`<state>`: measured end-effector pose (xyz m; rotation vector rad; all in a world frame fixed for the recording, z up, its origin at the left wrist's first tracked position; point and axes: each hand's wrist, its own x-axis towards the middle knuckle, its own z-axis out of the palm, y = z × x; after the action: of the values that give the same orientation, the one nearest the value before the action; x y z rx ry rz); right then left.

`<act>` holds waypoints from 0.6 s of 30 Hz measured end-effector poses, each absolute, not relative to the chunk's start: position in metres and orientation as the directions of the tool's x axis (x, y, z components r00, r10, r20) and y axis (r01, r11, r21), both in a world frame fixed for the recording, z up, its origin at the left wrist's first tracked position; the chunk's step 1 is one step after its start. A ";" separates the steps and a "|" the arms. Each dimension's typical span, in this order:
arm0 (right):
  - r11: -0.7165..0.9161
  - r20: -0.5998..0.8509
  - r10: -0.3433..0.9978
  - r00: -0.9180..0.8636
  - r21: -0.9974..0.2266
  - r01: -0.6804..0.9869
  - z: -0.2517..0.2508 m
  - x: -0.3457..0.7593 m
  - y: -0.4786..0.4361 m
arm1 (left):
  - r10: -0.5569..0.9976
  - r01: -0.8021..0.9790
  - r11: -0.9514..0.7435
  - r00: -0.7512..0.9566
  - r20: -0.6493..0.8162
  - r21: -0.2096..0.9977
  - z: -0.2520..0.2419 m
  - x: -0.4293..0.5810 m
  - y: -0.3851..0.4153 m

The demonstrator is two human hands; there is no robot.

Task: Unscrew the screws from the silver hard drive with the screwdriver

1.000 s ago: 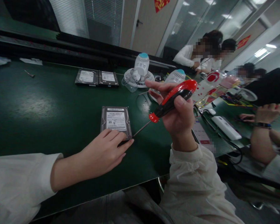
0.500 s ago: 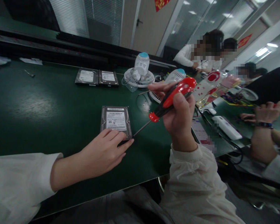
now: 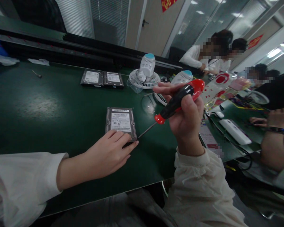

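A hard drive (image 3: 120, 121) lies label up on the green table (image 3: 49, 107). My left hand (image 3: 109, 154) rests flat on its near edge, fingers stretched out and pressing down. My right hand (image 3: 186, 118) is wrapped round the red and black handle of a screwdriver (image 3: 177, 101). Its thin metal shaft slants down to the left, and the tip meets the drive's near right corner, just beside my left fingertips.
Two more hard drives (image 3: 101, 78) lie side by side further back. Two small white fans (image 3: 145, 74) stand behind the screwdriver. A white device (image 3: 235, 131) with cables lies to the right, near another person's arm (image 3: 273, 135). More people sit at the far end.
My right hand has turned the screwdriver handle, so more black now faces me. The whole view has shifted slightly right. My left hand stays on the drive.
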<state>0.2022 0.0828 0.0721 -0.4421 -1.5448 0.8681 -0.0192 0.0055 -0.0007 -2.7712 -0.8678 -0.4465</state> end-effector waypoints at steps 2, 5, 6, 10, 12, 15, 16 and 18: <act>0.651 0.680 0.717 -0.157 -0.733 -0.198 0.071 0.201 0.082 | 0.518 0.580 -0.808 0.781 0.349 -0.099 0.000 -0.019 0.005; 0.577 0.641 0.742 -0.198 -0.760 -0.299 0.073 0.202 0.081 | 0.519 0.580 -0.810 0.775 0.361 -0.082 0.000 -0.019 0.006; 0.546 0.624 0.747 -0.229 -0.772 -0.326 0.074 0.203 0.080 | 0.522 0.581 -0.811 0.774 0.358 -0.075 0.000 -0.019 0.006; 0.572 0.633 0.744 -0.211 -0.768 -0.287 0.077 0.204 0.078 | 0.535 0.586 -0.807 0.777 0.331 -0.070 0.001 -0.019 0.005; 0.630 0.661 0.739 -0.131 -0.747 -0.214 0.075 0.204 0.078 | 0.540 0.589 -0.805 0.777 0.324 -0.071 0.001 -0.019 0.005; 0.640 0.671 0.735 -0.095 -0.734 -0.229 0.073 0.203 0.081 | 0.540 0.589 -0.805 0.778 0.321 -0.075 0.001 -0.019 0.005; 0.626 0.666 0.737 -0.110 -0.735 -0.259 0.073 0.203 0.082 | 0.539 0.589 -0.804 0.778 0.322 -0.078 0.001 -0.019 0.005; 0.584 0.647 0.746 -0.158 -0.749 -0.313 0.074 0.204 0.083 | 0.535 0.587 -0.806 0.779 0.325 -0.080 0.001 -0.019 0.005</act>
<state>0.2036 0.0832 0.0739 -0.3920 -1.4510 0.9707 -0.0193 0.0054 0.0006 -2.7942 -0.8891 -0.4310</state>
